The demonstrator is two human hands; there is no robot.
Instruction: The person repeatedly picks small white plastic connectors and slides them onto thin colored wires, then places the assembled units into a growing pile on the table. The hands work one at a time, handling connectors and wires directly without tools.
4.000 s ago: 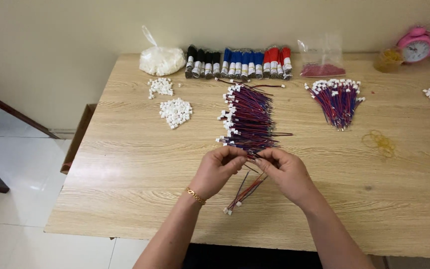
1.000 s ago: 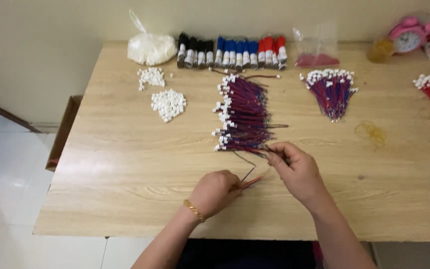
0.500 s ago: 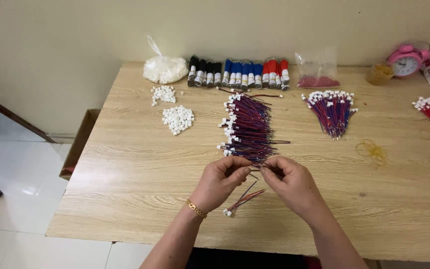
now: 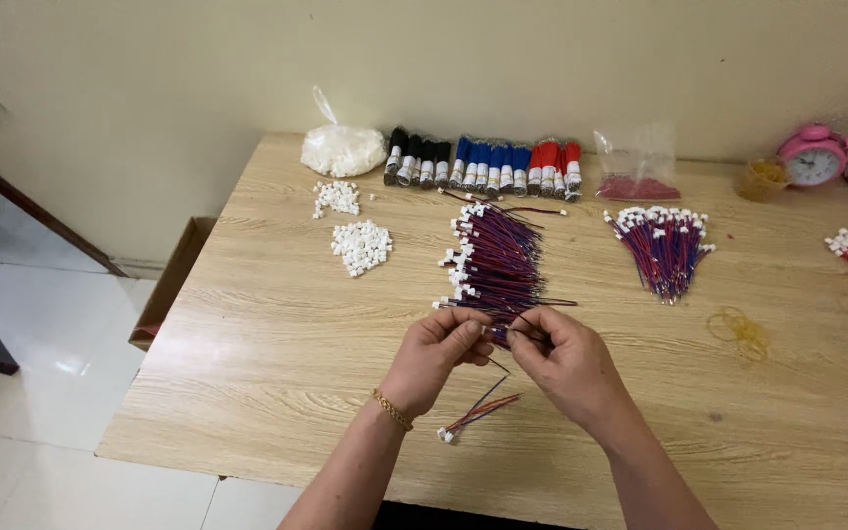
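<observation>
Two bare forearms reached up from the lower edge, left hand (image 4: 431, 355) and right hand (image 4: 569, 363) met at mid-frame just apart, fingers curled inward, thumb and fingertips of each pinched in a fine grip, gold bracelet (image 4: 392, 410) on left wrist

Your right hand (image 4: 566, 363), which a second ago reaches alone to the near end of the big wire pile (image 4: 495, 263), now meets your left hand (image 4: 436, 355) again; both pinch a thin wire between them. The left hand lifts off the table. The finished wire (image 4: 476, 416) lies below them.
</observation>
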